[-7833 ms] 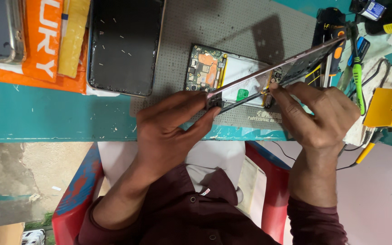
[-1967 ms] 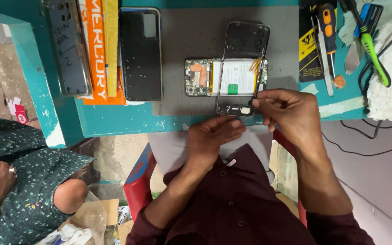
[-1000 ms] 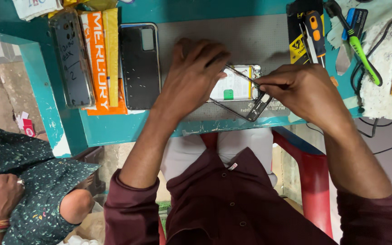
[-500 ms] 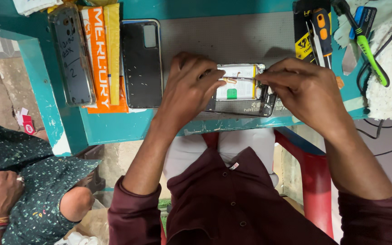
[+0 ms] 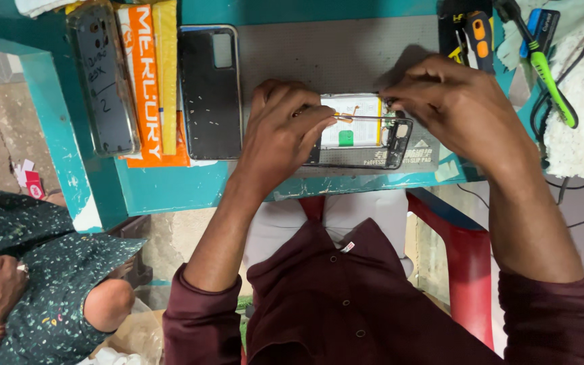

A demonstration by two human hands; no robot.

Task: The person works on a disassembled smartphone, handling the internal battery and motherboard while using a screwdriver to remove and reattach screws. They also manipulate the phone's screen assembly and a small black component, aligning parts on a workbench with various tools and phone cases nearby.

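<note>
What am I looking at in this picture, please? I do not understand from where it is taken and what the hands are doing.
The picture comes from a camera worn on a person's head, looking down, so you see that person's own two arms in dark red sleeves. There is no machine here. The left hand and the right hand are both on an opened phone with its inner parts showing, and they seem to grip a thin dark frame over it. The phone lies on a grey mat on a teal table. Beside it lie a black back cover, an orange box and a clear phone case. Screwdrivers lie at the top right. At the lower left sits another person in patterned clothing.
</note>
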